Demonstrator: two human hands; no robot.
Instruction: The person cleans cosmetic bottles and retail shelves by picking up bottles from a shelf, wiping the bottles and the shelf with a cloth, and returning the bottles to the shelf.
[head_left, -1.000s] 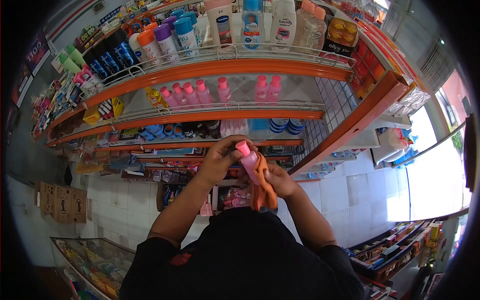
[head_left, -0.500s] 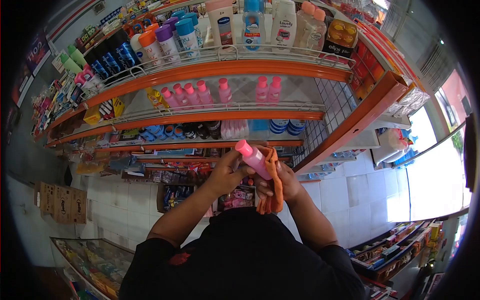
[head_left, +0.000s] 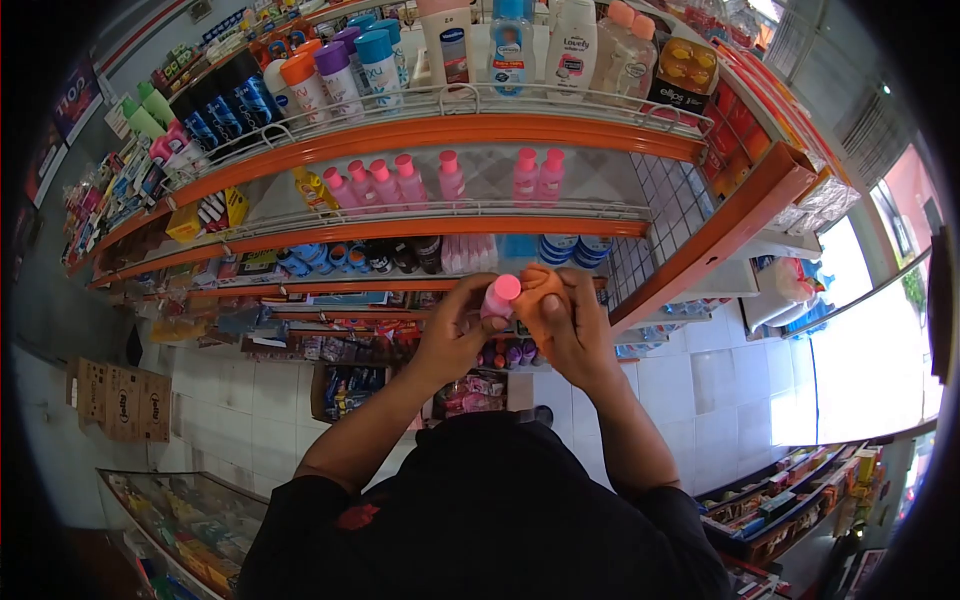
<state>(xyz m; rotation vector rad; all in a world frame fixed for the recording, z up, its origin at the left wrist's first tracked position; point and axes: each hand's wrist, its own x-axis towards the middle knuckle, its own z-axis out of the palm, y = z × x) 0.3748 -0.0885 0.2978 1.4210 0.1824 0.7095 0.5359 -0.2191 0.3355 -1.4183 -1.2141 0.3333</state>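
In front of my chest, my left hand [head_left: 453,330] grips a pink bottle [head_left: 499,297] with its round pink cap facing up toward me. Most of the bottle's body is hidden behind the cap and fingers. An orange cloth [head_left: 541,300] is bunched in my right hand [head_left: 577,330], with the thumb lying over it. The cloth is close beside the bottle's cap; whether they touch, I cannot tell. Matching pink bottles [head_left: 380,184] stand on the shelf just beyond my hands, several at the left and middle and two [head_left: 538,176] farther right.
An orange-edged shelf [head_left: 430,232] with a wire rail runs across ahead of me. Above it, another holds lotion bottles [head_left: 570,50] and deodorants [head_left: 378,72]. An orange post [head_left: 715,240] rises at the right. Cardboard boxes [head_left: 120,400] sit on the floor at left.
The bottle has gone from tilted with its side showing to cap toward me. My right hand and the cloth have come off the bottle's side and up beside its cap, the cloth now bunched.
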